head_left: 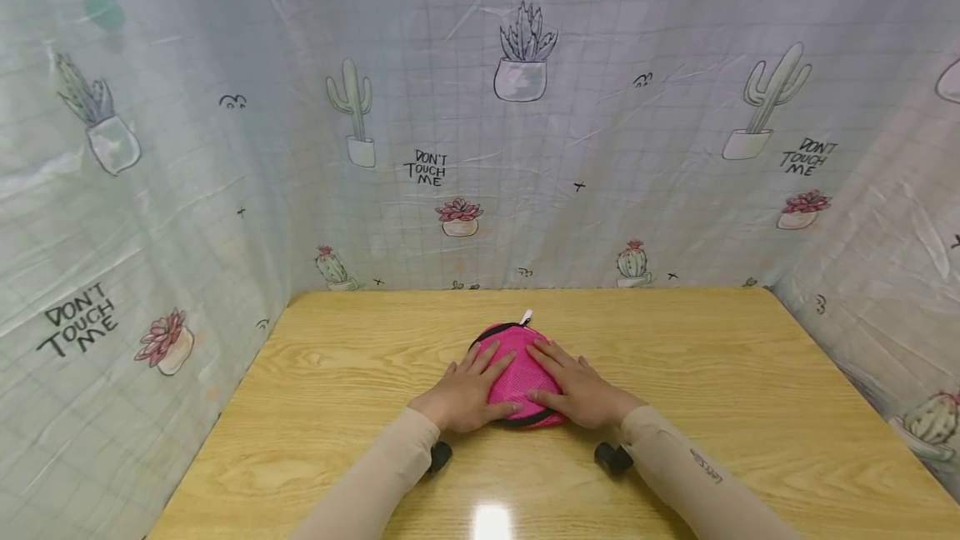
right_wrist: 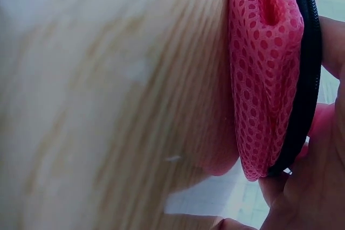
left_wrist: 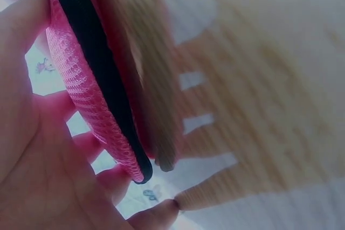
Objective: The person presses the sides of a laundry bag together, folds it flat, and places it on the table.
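Note:
A round pink mesh zip pouch (head_left: 519, 377) with black zipper trim lies on the wooden table, a white tag (head_left: 527, 317) sticking up at its far edge. My left hand (head_left: 467, 394) rests on the pouch's left side, fingers spread and fairly straight. From the right, my right hand (head_left: 583, 390) lies on it in the same way, fingertips on the mesh. The left wrist view shows the black zipper band (left_wrist: 102, 63) running along the pouch's rim beside the palm. In the right wrist view the mesh side (right_wrist: 264, 90) bulges with a fold near the top.
The wooden table (head_left: 337, 373) extends around the pouch. A cactus-print curtain (head_left: 420, 107) hangs at the back and both sides, meeting the table edges. Black wrist-camera mounts (head_left: 613, 458) sit under both wrists, close above the tabletop.

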`<state>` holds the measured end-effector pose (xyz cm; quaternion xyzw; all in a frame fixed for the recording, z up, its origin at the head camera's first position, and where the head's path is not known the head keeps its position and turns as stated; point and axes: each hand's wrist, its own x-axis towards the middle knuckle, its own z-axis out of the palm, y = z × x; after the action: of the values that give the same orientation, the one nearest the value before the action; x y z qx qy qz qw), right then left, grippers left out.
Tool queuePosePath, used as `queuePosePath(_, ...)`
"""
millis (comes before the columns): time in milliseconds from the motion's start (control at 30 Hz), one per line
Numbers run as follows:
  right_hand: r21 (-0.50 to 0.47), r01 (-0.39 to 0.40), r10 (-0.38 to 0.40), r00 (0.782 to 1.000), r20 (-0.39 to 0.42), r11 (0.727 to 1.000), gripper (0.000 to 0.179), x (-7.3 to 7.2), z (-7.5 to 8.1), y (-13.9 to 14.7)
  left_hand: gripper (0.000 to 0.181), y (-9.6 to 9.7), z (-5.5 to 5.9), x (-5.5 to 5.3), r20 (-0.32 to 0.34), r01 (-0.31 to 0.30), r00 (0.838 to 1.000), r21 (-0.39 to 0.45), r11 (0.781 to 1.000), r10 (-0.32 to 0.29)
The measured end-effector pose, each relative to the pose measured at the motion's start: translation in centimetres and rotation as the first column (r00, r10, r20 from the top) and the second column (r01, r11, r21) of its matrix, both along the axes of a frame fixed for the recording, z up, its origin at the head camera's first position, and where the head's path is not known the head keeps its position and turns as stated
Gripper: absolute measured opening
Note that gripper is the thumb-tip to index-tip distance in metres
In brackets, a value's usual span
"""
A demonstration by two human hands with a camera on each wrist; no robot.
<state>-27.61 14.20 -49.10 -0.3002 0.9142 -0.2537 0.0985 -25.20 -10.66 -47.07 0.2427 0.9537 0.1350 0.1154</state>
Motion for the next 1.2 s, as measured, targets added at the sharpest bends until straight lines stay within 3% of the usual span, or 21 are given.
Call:
queuePosePath(700,-0.045,0.022,-0.021,1.0,0.017,0.999,0.08,-0.1,0.2,1.0,0.085,0.5,0.3,-0.4,0.017,0.005,1.0,0.04,0.999,-0.006)
queuePosePath(1200,-0.089,0.02,-0.014,0.998,0.065,0.996,0.082,-0.5,1.1,1.6,0.083,0.9,0.3,-0.7,-0.065,0.005,0.998,0.038,0.999,-0.002)
